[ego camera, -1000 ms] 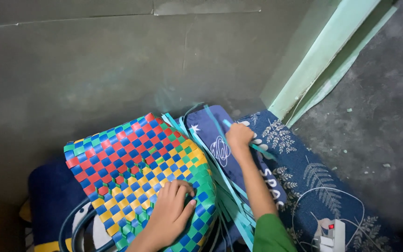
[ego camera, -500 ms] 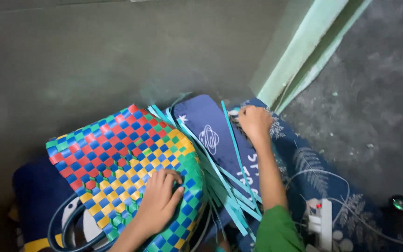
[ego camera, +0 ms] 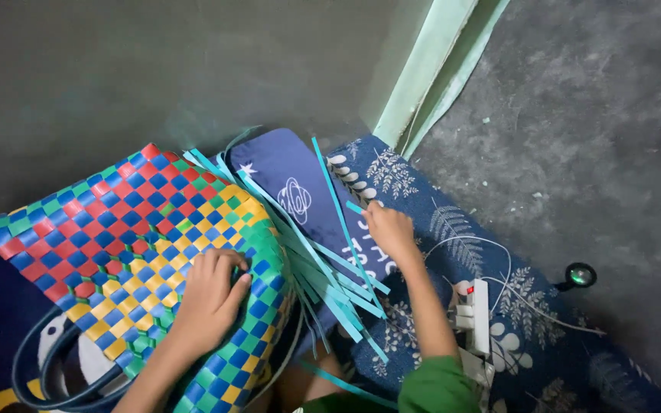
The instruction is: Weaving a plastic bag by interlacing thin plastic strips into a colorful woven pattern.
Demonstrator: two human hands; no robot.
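so the left hand [ego camera: 208, 298] lay flat, fingers spread, on the woven basket [ego camera: 131, 252] resting on the floor, pinning it steady, while the right hand [ego camera: 390, 229] pinched a loose teal strip [ego camera: 338, 214], fingers closed, drawing it taut.

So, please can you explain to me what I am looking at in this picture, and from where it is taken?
There is no machine here. A camera worn on a person's head looks down at their own two bare hands. The left hand presses flat on a half-woven basket of red, blue, yellow and green plastic strips. The right hand pinches the end of one loose turquoise strip that sticks out of the basket's edge. Underneath lies a dark blue cloth with white leaf print on a grey concrete floor. A white power strip sits near the right forearm.
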